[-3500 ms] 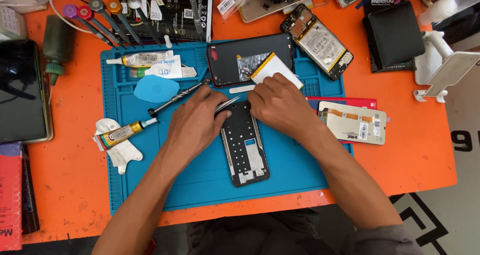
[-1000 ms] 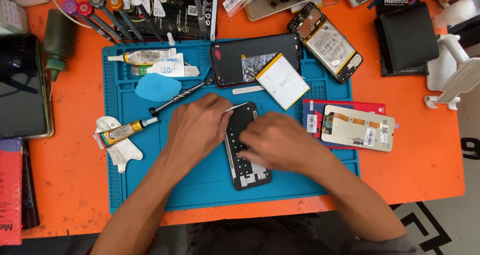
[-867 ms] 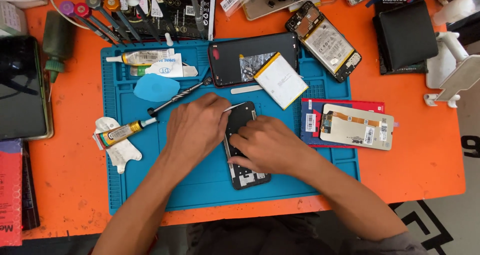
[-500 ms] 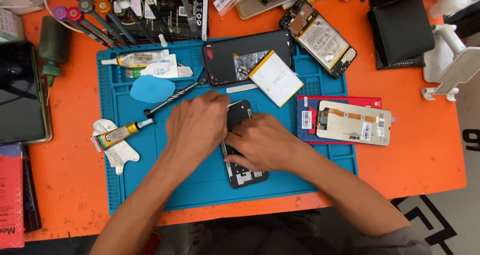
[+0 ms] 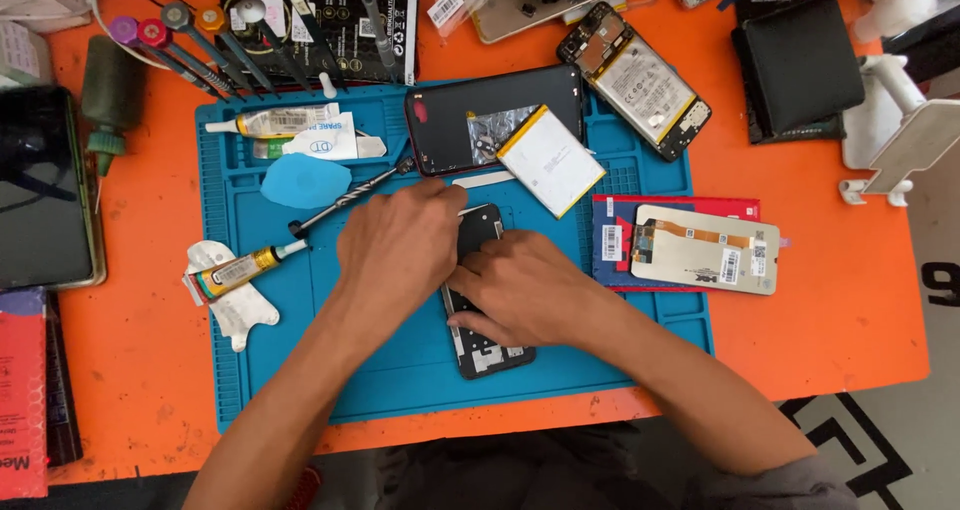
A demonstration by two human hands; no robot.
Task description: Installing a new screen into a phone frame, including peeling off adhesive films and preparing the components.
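While both hands are pressed down on it, the opened phone (image 5: 487,310) lies flat in the middle of the blue work mat (image 5: 400,370), long axis running away from the person, with its bare insides facing up. Only the top end and the bottom end show; the rest sits under the hands.

The left hand (image 5: 400,250) lies palm-down over the phone's left edge, fingers curled against the upper part. I can't tell if it's pinching anything or just steadying. The right hand (image 5: 525,290) covers the middle, fingers bent and pushing onto the frame, not wrapped around it.

My guess on handling: it's a light, thin, stiff slab, but fragile with the cover off. I'd say the exposed boards and connectors don't want fingers poking at them, so the side rails look like the safe spots to hold. The mat probably keeps it from skating around.

Just above the hands there's a black back cover (image 5: 440,120) with a white battery (image 5: 552,160) leaning on its corner. A thin screwdriver (image 5: 350,198) lies diagonally near the left hand, beside a blue pick (image 5: 305,182). A glue tube (image 5: 235,270) rests on a white rag at the mat's left edge. To the right, a replacement screen (image 5: 705,250) lies on a red card, partly off the mat on the orange table (image 5: 850,310).
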